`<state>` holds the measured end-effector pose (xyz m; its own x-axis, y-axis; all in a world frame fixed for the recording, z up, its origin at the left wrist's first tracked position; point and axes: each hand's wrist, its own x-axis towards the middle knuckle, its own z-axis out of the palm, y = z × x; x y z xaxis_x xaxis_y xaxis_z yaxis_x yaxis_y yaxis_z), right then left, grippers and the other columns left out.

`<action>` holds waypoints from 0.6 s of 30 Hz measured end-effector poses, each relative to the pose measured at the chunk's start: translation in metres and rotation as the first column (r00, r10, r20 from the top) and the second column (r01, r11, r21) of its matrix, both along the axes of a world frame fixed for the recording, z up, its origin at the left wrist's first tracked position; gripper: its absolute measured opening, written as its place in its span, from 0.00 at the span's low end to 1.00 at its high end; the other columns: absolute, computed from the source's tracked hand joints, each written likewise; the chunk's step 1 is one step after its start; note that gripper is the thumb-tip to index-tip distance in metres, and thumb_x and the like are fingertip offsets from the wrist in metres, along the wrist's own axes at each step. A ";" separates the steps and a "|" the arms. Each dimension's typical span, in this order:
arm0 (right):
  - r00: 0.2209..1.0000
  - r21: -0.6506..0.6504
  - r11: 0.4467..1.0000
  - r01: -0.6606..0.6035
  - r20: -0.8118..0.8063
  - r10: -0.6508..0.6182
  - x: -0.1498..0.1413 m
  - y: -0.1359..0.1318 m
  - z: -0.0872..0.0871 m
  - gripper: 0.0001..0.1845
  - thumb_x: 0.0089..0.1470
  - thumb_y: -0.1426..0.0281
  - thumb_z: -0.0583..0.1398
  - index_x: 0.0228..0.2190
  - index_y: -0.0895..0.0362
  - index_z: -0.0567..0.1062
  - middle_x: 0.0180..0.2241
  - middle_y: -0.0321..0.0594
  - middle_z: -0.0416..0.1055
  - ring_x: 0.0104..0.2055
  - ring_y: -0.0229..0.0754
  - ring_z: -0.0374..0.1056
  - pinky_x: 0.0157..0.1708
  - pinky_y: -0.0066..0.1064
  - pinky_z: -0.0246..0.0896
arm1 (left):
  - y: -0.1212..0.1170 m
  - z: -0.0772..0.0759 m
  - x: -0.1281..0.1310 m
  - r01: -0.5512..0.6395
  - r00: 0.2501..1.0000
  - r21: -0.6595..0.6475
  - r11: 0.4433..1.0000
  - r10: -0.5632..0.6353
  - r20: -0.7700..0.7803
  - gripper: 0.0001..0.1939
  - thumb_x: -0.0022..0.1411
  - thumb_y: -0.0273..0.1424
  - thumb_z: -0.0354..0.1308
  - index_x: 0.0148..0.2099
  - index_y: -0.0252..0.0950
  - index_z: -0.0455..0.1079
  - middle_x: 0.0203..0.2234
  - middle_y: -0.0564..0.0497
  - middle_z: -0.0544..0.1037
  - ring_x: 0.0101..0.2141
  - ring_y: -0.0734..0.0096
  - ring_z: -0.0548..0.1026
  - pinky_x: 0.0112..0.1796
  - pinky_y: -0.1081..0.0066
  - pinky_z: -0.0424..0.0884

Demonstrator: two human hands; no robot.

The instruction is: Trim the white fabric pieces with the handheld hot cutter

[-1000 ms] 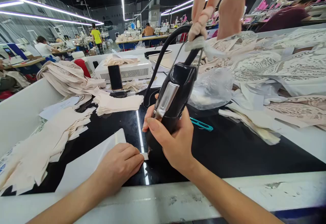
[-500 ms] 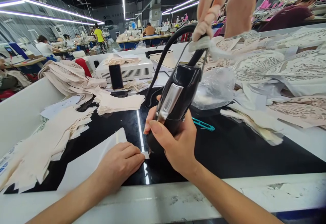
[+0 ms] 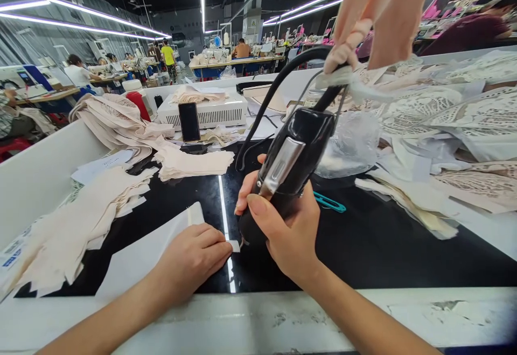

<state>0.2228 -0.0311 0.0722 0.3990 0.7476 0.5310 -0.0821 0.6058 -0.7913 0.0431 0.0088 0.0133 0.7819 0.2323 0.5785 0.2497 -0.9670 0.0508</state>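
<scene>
My right hand is wrapped round a black corded handheld tool with a silver lever on its side, my thumb at the lever's lower end. The tool leans to the right, and a knotted pale pink cloth holds it from above. Its lower tip is close to a small white strip; whether they touch I cannot tell. My left hand is closed, with fingertips pinching this strip against the black tabletop. Partly under my left hand lies a white sheet.
Stacked beige fabric pieces lie at the left, another stack farther back. Behind stand a phone and a white vented box. On the right are a teal clip, a plastic bag and lace pieces.
The view has shifted slightly, so most things sit a little farther right. The tool's upper end leans somewhat more to the right. Both hands keep their hold.
</scene>
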 end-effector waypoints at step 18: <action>0.999 0.035 0.999 0.027 -0.036 -0.026 -0.001 0.014 0.003 0.17 0.54 0.64 0.74 0.37 0.50 0.72 0.29 0.28 0.77 0.24 0.34 0.71 0.24 0.26 0.74 | 0.000 -0.004 -0.001 0.020 0.999 -0.083 0.996 -0.022 -0.026 0.24 0.87 0.32 0.44 0.41 0.36 0.77 0.34 0.49 0.82 0.33 0.66 0.77 0.34 0.66 0.74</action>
<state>0.2221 -0.0173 0.0748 0.4376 0.7172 0.5424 -0.0932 0.6361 -0.7660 0.0418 0.0093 0.0096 0.8021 0.2621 0.5366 0.2318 -0.9647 0.1247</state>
